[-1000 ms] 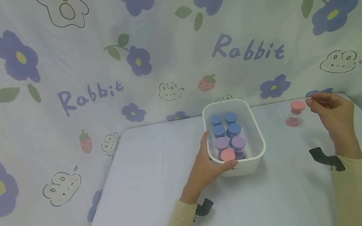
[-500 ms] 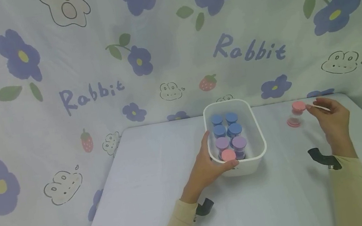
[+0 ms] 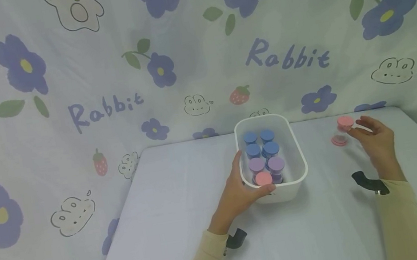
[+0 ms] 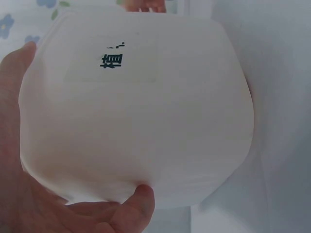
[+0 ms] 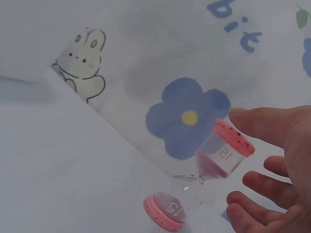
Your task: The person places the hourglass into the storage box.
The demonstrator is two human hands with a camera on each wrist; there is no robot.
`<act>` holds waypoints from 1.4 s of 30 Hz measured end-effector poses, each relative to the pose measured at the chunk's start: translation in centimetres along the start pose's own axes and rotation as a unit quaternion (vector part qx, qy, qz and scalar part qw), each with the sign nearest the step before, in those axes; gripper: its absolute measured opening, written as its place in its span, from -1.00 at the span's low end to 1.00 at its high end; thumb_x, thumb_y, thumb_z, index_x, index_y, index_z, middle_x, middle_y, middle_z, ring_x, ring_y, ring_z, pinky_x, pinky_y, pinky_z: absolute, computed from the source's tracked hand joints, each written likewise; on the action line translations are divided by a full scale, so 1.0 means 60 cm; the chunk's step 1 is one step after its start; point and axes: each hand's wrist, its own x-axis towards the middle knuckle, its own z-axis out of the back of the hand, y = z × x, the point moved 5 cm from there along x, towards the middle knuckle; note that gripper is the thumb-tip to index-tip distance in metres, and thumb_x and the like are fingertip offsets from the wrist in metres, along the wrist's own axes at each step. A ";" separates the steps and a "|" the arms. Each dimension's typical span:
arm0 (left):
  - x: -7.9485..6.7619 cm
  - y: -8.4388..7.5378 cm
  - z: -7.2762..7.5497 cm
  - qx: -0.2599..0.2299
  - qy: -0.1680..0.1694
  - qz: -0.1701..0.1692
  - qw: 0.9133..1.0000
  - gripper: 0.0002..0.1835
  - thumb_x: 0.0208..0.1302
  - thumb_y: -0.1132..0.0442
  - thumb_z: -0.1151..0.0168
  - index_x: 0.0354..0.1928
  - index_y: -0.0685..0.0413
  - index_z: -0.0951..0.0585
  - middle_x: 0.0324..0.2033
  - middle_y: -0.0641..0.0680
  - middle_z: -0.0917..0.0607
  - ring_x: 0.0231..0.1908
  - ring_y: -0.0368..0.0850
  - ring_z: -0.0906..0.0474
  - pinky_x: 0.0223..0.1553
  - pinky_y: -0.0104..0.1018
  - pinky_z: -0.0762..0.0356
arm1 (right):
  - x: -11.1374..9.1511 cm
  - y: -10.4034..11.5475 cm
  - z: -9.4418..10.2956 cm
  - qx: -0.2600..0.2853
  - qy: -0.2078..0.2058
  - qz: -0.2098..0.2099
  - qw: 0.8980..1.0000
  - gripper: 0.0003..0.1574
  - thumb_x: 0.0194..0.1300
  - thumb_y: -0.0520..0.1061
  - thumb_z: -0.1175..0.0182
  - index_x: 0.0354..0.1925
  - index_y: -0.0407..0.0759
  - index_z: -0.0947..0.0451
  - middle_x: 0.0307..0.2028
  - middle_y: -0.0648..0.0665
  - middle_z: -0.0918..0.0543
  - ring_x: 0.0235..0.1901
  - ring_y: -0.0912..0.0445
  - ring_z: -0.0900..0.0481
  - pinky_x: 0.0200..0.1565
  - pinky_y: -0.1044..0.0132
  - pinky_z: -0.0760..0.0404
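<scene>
A sand timer with pink caps (image 3: 345, 121) stands on the white table at the right. My right hand (image 3: 378, 140) is just beside it, thumb and fingers spread. In the right wrist view the thumb (image 5: 260, 124) is right at the timer's upper cap, the other fingers curve loosely below, and pink sand shows inside the glass marked 15. My left hand (image 3: 236, 195) grips the near left corner of a white plastic bin (image 3: 303, 169), its thumb across the front wall. Inside stand several blue-capped sand timers (image 3: 270, 148), two purple-capped ones (image 3: 276, 164) and one pink-capped one (image 3: 263, 179).
A white cloth covers the table (image 3: 169, 190). Behind it hangs a curtain (image 3: 206, 58) printed with flowers, rabbits and strawberries. The bin's front wall carries a label (image 4: 112, 58) with dark characters.
My right hand has shifted left and slightly lower, coming closer round the pink sand timer. The left hand and the bin have stayed in place.
</scene>
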 end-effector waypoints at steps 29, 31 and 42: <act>0.001 0.003 -0.001 -0.001 0.004 0.001 1.000 0.36 -0.02 -0.25 -0.61 0.66 -0.37 0.14 0.58 -0.13 -0.24 0.48 -0.13 -0.32 0.43 0.22 -0.39 | 0.007 -0.010 -0.021 -0.128 0.023 0.009 0.991 0.04 0.29 0.30 -0.37 0.60 0.20 -0.18 0.36 0.05 -0.40 0.05 0.40 -0.44 0.32 0.27 -0.54; 0.001 0.004 -0.001 -0.001 0.003 0.002 1.000 0.36 -0.02 -0.25 -0.61 0.66 -0.37 0.14 0.58 -0.13 -0.24 0.47 -0.14 -0.32 0.43 0.22 -0.39 | 0.008 -0.012 -0.021 -0.132 0.018 0.004 0.991 0.03 0.30 0.33 -0.35 0.59 0.20 -0.18 0.36 0.04 -0.39 0.11 0.34 -0.44 0.43 0.09 -0.47; 0.001 0.003 -0.002 -0.003 0.003 0.004 1.000 0.37 -0.04 -0.24 -0.62 0.66 -0.37 0.14 0.58 -0.14 -0.24 0.48 -0.14 -0.31 0.44 0.20 -0.39 | 0.006 -0.012 -0.018 -0.134 0.007 0.000 0.991 -0.04 0.30 0.34 -0.35 0.53 0.11 -0.32 0.02 0.39 -0.40 0.10 0.28 -0.40 0.08 0.41 -0.47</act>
